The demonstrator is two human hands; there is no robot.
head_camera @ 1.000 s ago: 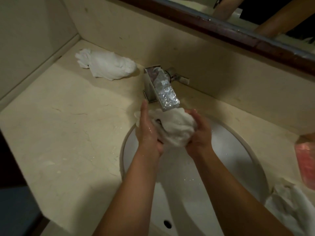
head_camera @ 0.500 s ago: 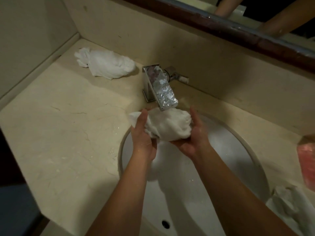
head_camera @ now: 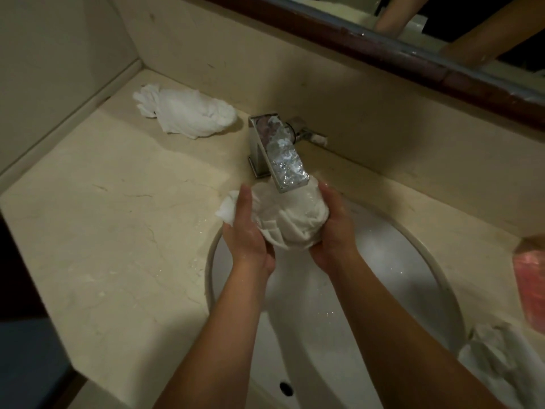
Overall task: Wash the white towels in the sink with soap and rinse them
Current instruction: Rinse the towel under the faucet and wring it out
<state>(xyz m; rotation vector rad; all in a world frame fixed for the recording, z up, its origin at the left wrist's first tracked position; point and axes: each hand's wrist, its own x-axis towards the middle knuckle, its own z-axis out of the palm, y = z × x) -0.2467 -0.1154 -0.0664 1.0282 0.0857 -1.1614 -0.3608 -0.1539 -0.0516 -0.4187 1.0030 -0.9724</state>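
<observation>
Both hands are up under the tap point(head_camera: 278, 154) now, a balled white towel point(head_camera: 290, 221) squeezed between them, right at the spout's lip and over the back of the sink point(head_camera: 436, 278). The left hand point(head_camera: 246, 231) wraps its fingers up round the towel's left side, grip closed on it, with a corner of cloth poking out past the knuckles. The right hand point(head_camera: 334, 228) cups the other side, fingers curled round the wad, closed on it too. Water glitters on the spout and droplets speckle the basin. A second towel point(head_camera: 188, 116) lies crumpled near the bench's point(head_camera: 97, 231) back left corner, well apart from the sink. A third point(head_camera: 501, 364) sits bunched at the sink's right rim, with a pink thing point(head_camera: 530, 281), too blurred to name, just behind it.
</observation>
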